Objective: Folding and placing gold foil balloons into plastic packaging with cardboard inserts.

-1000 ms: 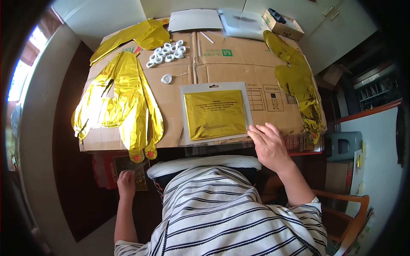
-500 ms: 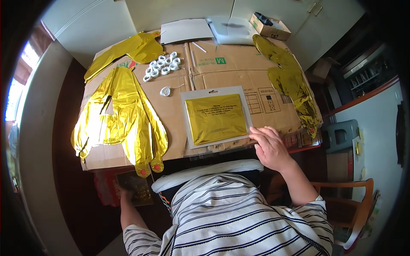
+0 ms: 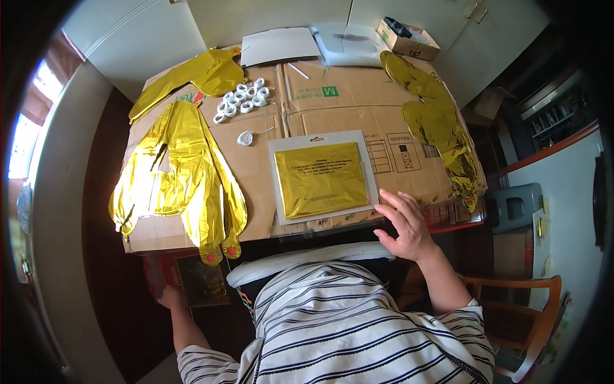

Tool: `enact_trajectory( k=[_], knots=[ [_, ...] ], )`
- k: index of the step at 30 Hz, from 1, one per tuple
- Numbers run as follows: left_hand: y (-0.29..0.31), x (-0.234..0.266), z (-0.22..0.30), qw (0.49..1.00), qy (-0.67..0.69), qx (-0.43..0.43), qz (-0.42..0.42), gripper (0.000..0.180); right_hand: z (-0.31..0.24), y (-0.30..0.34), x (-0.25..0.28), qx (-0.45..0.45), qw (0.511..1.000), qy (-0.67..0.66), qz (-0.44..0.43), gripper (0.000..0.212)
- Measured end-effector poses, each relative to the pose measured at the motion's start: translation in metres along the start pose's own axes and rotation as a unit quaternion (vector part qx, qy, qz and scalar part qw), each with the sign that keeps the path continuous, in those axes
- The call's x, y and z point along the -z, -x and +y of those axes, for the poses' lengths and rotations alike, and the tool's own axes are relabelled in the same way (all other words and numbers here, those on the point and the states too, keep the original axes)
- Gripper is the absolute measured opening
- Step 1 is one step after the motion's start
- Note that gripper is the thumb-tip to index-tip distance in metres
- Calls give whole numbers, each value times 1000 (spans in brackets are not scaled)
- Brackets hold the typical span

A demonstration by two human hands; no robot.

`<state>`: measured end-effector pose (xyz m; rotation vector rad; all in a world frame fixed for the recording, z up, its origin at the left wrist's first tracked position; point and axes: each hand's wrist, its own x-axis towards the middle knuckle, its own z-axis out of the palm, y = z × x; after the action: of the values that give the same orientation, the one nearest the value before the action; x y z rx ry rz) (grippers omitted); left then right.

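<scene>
A clear plastic packet holding folded gold foil point(image 3: 323, 182) lies flat at the near middle of the cardboard-covered table. My right hand point(image 3: 409, 229) hovers just off its lower right corner, fingers spread and holding nothing. Below the table's left edge, my left hand point(image 3: 171, 296) is beside a dim red object point(image 3: 160, 269) and a dark pack with gold on it point(image 3: 203, 281). Its fingers are in shadow and hard to make out. Unfilled gold foil balloons point(image 3: 176, 185) with red-marked tabs lie at the left, their tabs hanging over the near edge.
Several white ribbon rolls point(image 3: 240, 102) and one loose roll point(image 3: 245, 138) sit left of centre. Another gold balloon point(image 3: 198, 73) lies far left, more point(image 3: 441, 141) along the right edge. White sheets point(image 3: 279, 47) and a small box point(image 3: 409, 40) stand behind. A wooden chair point(image 3: 511, 281) is at my right.
My right hand has come off the packet's corner, and its fingers have spread. My left hand has shifted left beside the red object below the table.
</scene>
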<state>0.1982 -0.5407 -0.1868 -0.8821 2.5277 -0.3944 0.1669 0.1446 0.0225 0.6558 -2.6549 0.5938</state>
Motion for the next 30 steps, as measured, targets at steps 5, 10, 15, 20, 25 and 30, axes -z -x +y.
enact_trajectory(
  k=[5, 10, 15, 20, 25, 30],
  knots=[
    [15, -15, -7, 987, 32, -152, 38, 48, 3, -4, -4, 28, 999, 20, -15, 73],
    [170, 212, 91, 914, 165, -370, -21, 31, 5, -1, -9, 38, 997, 62, -21, 84],
    [231, 276, 158, 691, 284, -614, 256, 44, 0, -13, -20, 66, 994, 81, -14, 60],
    [223, 273, 215, 647, 180, -682, 291, 69, 10, -10, -27, 126, 986, 101, 37, 33],
    [202, 253, 244, 516, 266, -729, 364, 38, 9, -2, -23, 111, 990, 69, 61, 30],
    [211, 241, 244, 524, 312, -701, 370, 21, 10, -3, -18, 69, 995, 6, 72, 24]
  ],
)
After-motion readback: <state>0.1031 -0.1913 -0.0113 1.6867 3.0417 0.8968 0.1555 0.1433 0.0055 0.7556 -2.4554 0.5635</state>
